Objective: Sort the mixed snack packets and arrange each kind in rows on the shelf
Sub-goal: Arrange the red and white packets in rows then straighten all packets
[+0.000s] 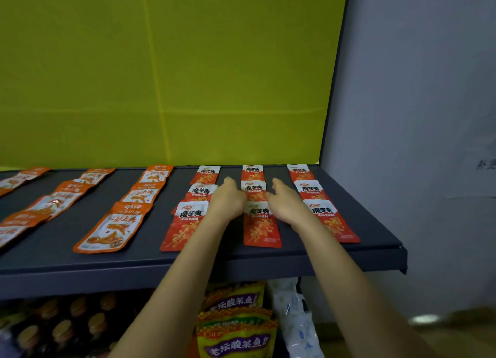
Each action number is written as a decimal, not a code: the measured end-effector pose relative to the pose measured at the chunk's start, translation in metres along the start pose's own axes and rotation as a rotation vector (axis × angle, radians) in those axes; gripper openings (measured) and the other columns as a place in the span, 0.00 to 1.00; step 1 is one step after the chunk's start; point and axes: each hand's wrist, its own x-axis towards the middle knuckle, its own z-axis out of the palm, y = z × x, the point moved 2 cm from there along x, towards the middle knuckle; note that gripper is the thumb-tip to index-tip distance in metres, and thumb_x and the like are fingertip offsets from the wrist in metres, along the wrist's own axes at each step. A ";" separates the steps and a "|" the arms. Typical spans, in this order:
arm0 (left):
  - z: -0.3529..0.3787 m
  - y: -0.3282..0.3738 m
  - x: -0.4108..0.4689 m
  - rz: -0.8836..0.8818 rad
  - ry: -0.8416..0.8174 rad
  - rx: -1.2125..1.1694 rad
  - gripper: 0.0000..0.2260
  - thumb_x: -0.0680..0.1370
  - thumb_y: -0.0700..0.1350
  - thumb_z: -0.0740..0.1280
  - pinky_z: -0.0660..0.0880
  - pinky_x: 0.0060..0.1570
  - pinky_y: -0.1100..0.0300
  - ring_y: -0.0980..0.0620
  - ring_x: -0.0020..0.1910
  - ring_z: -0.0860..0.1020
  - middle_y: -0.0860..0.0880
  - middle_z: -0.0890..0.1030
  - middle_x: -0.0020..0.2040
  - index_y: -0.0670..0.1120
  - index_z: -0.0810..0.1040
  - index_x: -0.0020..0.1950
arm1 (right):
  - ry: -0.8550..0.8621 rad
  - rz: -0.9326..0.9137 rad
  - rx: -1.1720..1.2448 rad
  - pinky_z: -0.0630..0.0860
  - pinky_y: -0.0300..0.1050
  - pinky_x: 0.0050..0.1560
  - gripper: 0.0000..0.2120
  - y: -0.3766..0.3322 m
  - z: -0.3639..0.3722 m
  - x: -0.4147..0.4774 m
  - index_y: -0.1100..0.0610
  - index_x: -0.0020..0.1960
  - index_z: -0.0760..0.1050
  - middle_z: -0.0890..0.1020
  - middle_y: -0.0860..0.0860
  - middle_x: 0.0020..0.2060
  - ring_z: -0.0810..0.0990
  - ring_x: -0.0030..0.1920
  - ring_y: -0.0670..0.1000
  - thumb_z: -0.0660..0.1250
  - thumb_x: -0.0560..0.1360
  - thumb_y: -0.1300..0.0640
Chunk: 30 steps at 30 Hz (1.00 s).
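Head view, nearest first: yellow bags [236, 339] under the dark shelf [150, 255]. Farther in, left hand [228, 200] and right hand [285, 203] flanking the middle column of red packets [261, 228] (fingertips blurred, grip impossible to tell). Orange packets [112, 228] rowed leftward; green backboard [188, 75] behind.

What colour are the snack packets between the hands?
Red with a white top; the front packet shows it best, in the head view.

Both hands reach over dark grey metal shelf [241, 262], left hand [228, 199] and right hand [285, 203] flanking middle column of red-and-white foil snack packets [261, 230], fingers at packet edges, grip unclear in blur; orange-and-white foil snack packets [108, 230] in columns further left
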 end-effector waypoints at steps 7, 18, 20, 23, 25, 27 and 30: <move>0.012 -0.020 -0.042 0.180 -0.017 0.194 0.15 0.81 0.45 0.52 0.57 0.69 0.51 0.43 0.69 0.66 0.41 0.71 0.67 0.41 0.67 0.65 | -0.015 -0.139 -0.142 0.69 0.48 0.60 0.21 0.014 0.007 -0.039 0.58 0.72 0.59 0.71 0.55 0.67 0.71 0.65 0.56 0.54 0.81 0.54; 0.015 -0.018 -0.049 0.270 0.025 0.277 0.15 0.81 0.45 0.50 0.55 0.72 0.51 0.47 0.69 0.67 0.46 0.73 0.67 0.44 0.66 0.66 | 0.031 -0.182 -0.219 0.68 0.48 0.62 0.24 0.018 0.014 -0.034 0.55 0.75 0.55 0.69 0.54 0.69 0.69 0.68 0.55 0.52 0.81 0.52; 0.009 -0.016 -0.053 0.276 0.048 0.204 0.15 0.81 0.45 0.52 0.64 0.66 0.51 0.45 0.65 0.71 0.44 0.75 0.64 0.42 0.67 0.65 | 0.040 -0.191 -0.184 0.67 0.48 0.63 0.21 0.015 0.013 -0.033 0.58 0.73 0.59 0.70 0.55 0.68 0.69 0.67 0.55 0.53 0.81 0.54; -0.012 -0.016 -0.057 0.309 0.197 0.119 0.14 0.80 0.42 0.54 0.71 0.58 0.50 0.43 0.61 0.74 0.41 0.76 0.62 0.41 0.69 0.65 | 0.097 -0.225 -0.143 0.64 0.47 0.67 0.21 0.003 0.009 -0.033 0.59 0.73 0.60 0.68 0.54 0.70 0.66 0.70 0.54 0.53 0.81 0.55; -0.032 -0.025 -0.050 0.294 0.290 0.106 0.14 0.80 0.42 0.55 0.72 0.58 0.51 0.43 0.61 0.74 0.42 0.77 0.61 0.43 0.71 0.64 | 0.121 -0.262 -0.123 0.62 0.47 0.68 0.22 -0.013 0.008 -0.033 0.58 0.74 0.59 0.66 0.54 0.72 0.64 0.71 0.54 0.53 0.81 0.56; -0.055 -0.038 -0.038 0.248 0.320 0.102 0.14 0.79 0.41 0.55 0.71 0.56 0.50 0.41 0.60 0.74 0.41 0.77 0.61 0.42 0.72 0.63 | 0.090 -0.276 -0.101 0.62 0.46 0.68 0.22 -0.033 0.014 -0.030 0.59 0.74 0.59 0.66 0.54 0.72 0.64 0.72 0.54 0.53 0.81 0.57; -0.079 -0.056 -0.018 0.138 0.210 0.122 0.13 0.80 0.41 0.55 0.68 0.55 0.51 0.39 0.61 0.72 0.37 0.75 0.62 0.38 0.70 0.62 | -0.021 -0.236 -0.104 0.64 0.45 0.67 0.22 -0.066 0.031 -0.018 0.61 0.73 0.59 0.66 0.56 0.72 0.66 0.71 0.55 0.53 0.81 0.57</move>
